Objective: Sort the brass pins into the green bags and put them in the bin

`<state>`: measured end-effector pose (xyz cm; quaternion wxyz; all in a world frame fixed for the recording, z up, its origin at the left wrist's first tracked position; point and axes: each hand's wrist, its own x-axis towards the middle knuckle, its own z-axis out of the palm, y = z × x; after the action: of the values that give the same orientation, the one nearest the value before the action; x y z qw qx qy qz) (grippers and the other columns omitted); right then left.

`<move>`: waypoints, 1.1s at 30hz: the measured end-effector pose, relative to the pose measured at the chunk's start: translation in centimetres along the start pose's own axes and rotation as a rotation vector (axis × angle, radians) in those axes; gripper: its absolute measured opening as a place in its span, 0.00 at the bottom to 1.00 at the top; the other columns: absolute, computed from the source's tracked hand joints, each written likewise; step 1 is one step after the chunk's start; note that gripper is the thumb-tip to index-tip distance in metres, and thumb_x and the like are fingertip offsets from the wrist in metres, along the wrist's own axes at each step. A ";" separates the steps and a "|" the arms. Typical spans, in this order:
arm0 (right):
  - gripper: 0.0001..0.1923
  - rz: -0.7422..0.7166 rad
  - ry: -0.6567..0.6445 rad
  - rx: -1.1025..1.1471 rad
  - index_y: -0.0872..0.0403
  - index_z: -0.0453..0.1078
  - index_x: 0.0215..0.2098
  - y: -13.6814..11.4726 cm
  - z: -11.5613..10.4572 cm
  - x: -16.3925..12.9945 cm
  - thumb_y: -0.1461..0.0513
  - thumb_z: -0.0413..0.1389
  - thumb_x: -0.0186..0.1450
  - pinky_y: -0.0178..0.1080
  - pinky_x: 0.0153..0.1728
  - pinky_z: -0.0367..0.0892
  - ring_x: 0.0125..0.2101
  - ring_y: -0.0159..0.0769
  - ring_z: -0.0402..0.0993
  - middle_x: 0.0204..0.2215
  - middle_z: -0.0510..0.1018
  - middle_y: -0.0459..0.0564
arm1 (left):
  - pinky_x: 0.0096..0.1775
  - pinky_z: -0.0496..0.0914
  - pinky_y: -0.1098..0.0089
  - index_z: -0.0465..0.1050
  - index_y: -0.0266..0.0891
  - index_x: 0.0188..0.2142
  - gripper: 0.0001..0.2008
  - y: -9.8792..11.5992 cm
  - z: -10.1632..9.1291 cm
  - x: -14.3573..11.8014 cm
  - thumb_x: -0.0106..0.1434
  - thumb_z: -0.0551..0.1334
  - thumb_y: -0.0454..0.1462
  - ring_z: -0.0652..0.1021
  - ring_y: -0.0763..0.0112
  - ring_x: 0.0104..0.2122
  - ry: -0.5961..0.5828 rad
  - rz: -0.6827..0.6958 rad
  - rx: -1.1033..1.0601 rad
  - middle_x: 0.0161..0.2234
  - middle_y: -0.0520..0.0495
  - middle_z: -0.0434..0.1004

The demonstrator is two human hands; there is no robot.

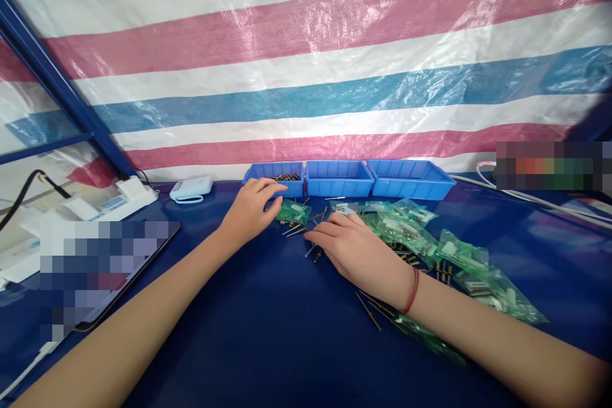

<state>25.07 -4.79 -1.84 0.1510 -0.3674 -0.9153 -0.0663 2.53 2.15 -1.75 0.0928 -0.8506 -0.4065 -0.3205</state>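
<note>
Dark blue tabletop [239, 344] is filling the foreground. Toward twelve o'clock, loose metal pins [317, 257] are lying scattered, looking light, stiff and slick, probably best pinched mid-length. At one o'clock the right hand [351, 245] is curving palm-down, hiding any grip; I cannot tell. At eleven, the left hand [253, 207] is hovering half-open, seemingly empty, partly covering a blue bin [296, 188].

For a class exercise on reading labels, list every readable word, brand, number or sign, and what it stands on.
No text can be read.
Blue label on the power strip: too small and blurred.
Device at left: pixelated, unreadable.
Pixelated patch at right: unreadable.
Green bags: no legible print.
</note>
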 end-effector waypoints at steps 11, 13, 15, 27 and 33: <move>0.05 -0.001 0.071 0.374 0.53 0.71 0.34 0.8 0.2 -0.8 0.68 0.55 0.64 0.40 0.39 0.62 0.35 0.37 0.68 0.28 0.77 0.45 | 0.45 0.69 0.65 0.74 0.40 0.42 0.10 6.3 0.4 -0.7 0.65 0.56 0.33 0.77 0.66 0.39 -0.122 -0.067 -0.364 0.40 0.48 0.80; 0.06 -0.004 0.082 0.417 0.53 0.72 0.35 0.8 0.2 -0.8 0.68 0.55 0.63 0.40 0.39 0.63 0.34 0.36 0.69 0.29 0.78 0.45 | 0.44 0.70 0.65 0.75 0.41 0.42 0.10 6.4 0.7 -0.8 0.65 0.56 0.33 0.78 0.67 0.38 -0.127 -0.118 -0.390 0.39 0.48 0.80; 0.08 0.001 0.117 0.452 0.53 0.73 0.36 0.6 0.0 -0.9 0.69 0.55 0.62 0.41 0.40 0.65 0.35 0.36 0.70 0.32 0.79 0.47 | 0.43 0.70 0.65 0.75 0.41 0.41 0.10 6.4 1.0 -0.9 0.65 0.55 0.33 0.78 0.67 0.38 -0.128 -0.150 -0.410 0.39 0.48 0.80; 0.10 0.358 0.322 0.908 0.52 0.75 0.40 1.1 -0.3 -1.9 0.59 0.53 0.66 0.38 0.33 0.72 0.34 0.37 0.76 0.32 0.80 0.48 | 0.34 0.70 0.71 0.75 0.40 0.40 0.08 7.9 0.7 -1.4 0.60 0.61 0.33 0.75 0.73 0.27 -0.048 -0.070 -0.416 0.30 0.51 0.79; 0.10 0.386 0.345 0.983 0.54 0.73 0.36 1.1 -0.4 -1.7 0.56 0.54 0.66 0.38 0.34 0.71 0.34 0.36 0.75 0.35 0.80 0.50 | 0.32 0.69 0.73 0.75 0.38 0.37 0.05 7.8 0.6 -1.3 0.61 0.62 0.35 0.74 0.74 0.26 -0.011 -0.038 -0.426 0.29 0.50 0.79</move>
<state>27.13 -5.19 -1.96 0.4619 -0.3987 -0.7164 0.3383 8.07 -3.53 -2.27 -0.0972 -0.8450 -0.3460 -0.3960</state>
